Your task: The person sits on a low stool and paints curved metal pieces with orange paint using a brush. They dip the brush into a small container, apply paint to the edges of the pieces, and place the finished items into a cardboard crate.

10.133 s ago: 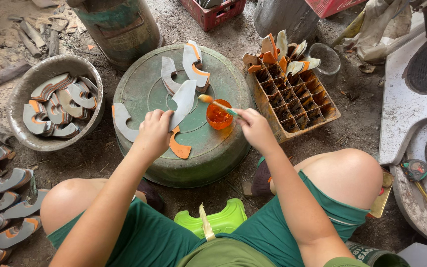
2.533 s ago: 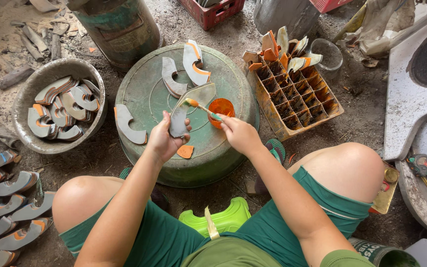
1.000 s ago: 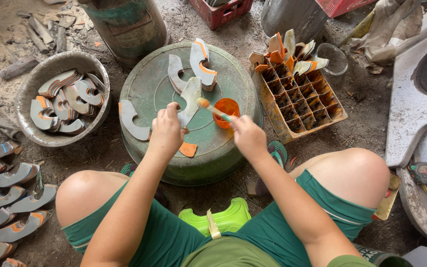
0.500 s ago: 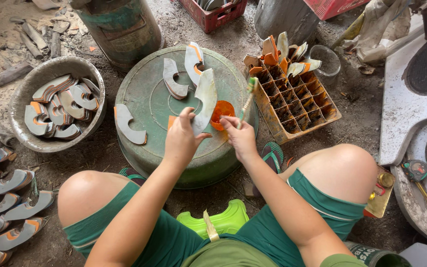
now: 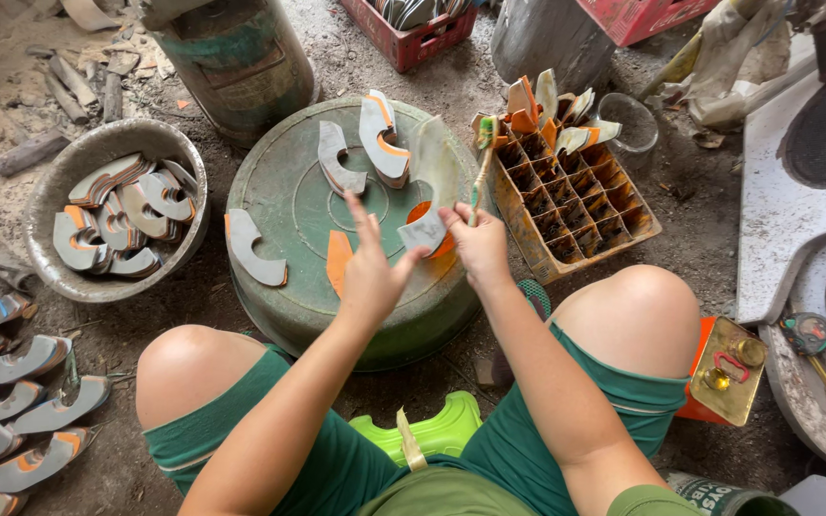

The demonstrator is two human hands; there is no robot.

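I sit on a low lime-green plastic stool [image 5: 432, 432], my knees spread either side of an upturned round green tub [image 5: 289, 191] that serves as my table. My left hand [image 5: 370, 268] hovers over its near edge with the fingers spread apart and holding nothing, the fingertips just short of the grey curved sole piece [image 5: 424, 232]. That piece sits in my right hand [image 5: 478, 244], whose fingers are clamped on it and also on the thin wooden handle of a small brush [image 5: 481, 162], its bristle end pointing up and away from me. Under the piece a small orange pot [image 5: 420, 210] shows, mostly hidden. Beside my left hand an orange flat strip [image 5: 338, 260] lies on the tub, and further left a grey crescent-shaped cut piece with an orange edge [image 5: 254, 248]. Toward the far rim two more grey curved pieces [image 5: 360, 148] rest together. To my right stands an orange gridded crate [image 5: 576, 196] with pieces stuck upright in its far cells. At my left a grey round basin [image 5: 59, 277] is filled with similar cutouts.
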